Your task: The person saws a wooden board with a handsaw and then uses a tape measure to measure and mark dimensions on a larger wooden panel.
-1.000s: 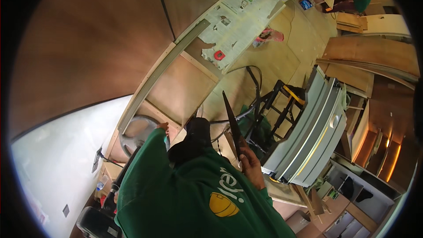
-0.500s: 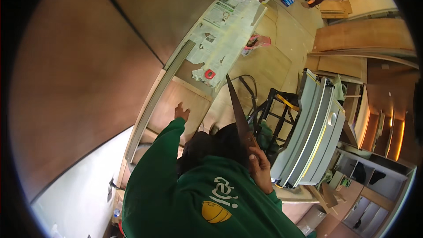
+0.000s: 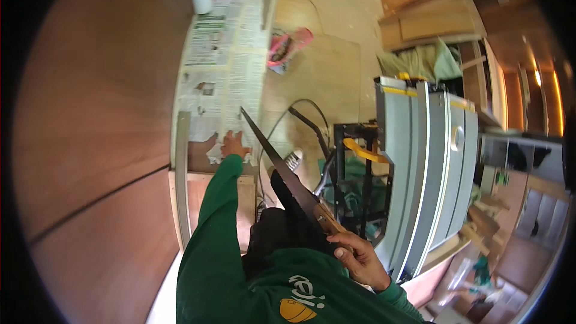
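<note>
My right hand grips the wooden handle of a handsaw near my lap. Its long dark blade tapers forward and to the left, the tip above the newspaper. My left arm, in a green sleeve, is stretched forward. At its end my left hand reaches down at the torn near edge of the newspaper sheets, with its fingers apart. Whatever lies under the palm is hidden, and the red tape measure seen earlier does not show.
A grey table saw on a black stand is close on my right. A black hose crosses the floor. Ahead lies a pink bag. Brown panels line the left side, beside a long narrow strip.
My left hand has moved forward from above the wooden panel to the newspaper's torn edge, where the red tape measure lay. My view has turned; the handsaw stays in my right hand.
</note>
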Tool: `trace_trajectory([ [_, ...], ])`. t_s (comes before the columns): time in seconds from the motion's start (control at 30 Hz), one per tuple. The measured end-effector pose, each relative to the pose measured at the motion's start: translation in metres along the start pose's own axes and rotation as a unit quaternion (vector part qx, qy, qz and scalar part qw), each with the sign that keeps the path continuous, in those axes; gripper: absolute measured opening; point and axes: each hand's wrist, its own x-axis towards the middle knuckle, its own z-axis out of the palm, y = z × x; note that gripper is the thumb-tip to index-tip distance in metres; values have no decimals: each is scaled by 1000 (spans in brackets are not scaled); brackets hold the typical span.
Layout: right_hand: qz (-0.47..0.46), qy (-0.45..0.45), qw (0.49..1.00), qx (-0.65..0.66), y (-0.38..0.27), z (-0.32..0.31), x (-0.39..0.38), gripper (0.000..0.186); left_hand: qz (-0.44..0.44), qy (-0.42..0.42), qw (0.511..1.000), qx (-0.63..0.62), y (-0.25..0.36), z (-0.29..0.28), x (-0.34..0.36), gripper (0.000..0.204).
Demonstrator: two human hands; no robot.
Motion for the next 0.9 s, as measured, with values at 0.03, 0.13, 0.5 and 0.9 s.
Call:
trace_trajectory([
  [0.03,21,5,1000,6,-2,-6,7,31,12,12,1000,-11,1,3,5,87],
  [0.13,66,10,998,19,-14,-19,10,31,45,49,997,-28,-8,1,1,68],
  [0.5,90,1,995,39,-43,-73,51,32,-111,-74,991,-5,-33,-1,46,83],
  [0.9,78,-30,990,111,-59,-101,86,34,-107,-63,988,86,-25,-14,44,104],
])
